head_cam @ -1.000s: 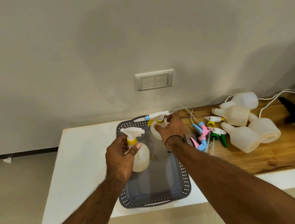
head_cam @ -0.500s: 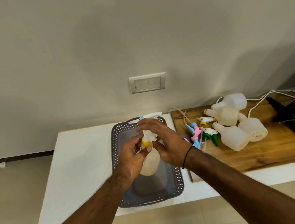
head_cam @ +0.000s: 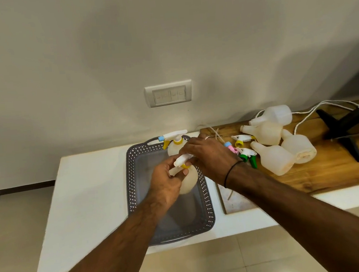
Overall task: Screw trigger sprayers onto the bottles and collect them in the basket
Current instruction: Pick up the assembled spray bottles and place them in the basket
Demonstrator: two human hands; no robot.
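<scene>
Head view, mid-frame: the right hand (head_cam: 208, 155) has come across from the basket's far bottle, its fingers now pinching the white trigger sprayer (head_cam: 181, 159). Over the grey perforated plastic basket (head_cam: 207, 198), left hand (head_cam: 167, 180) fingers wrap the translucent round bottle (head_cam: 188, 182); tightening is likely under way.

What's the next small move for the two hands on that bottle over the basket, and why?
Probably set the round translucent bottle with the white, yellow-collared sprayer down in the grey perforated plastic basket, beside the finished blue-nozzled spray bottle. The left hand grips the bottle and the right hand is on the sprayer head, which looks seated. If the collar is loose, one more twist first.
</scene>
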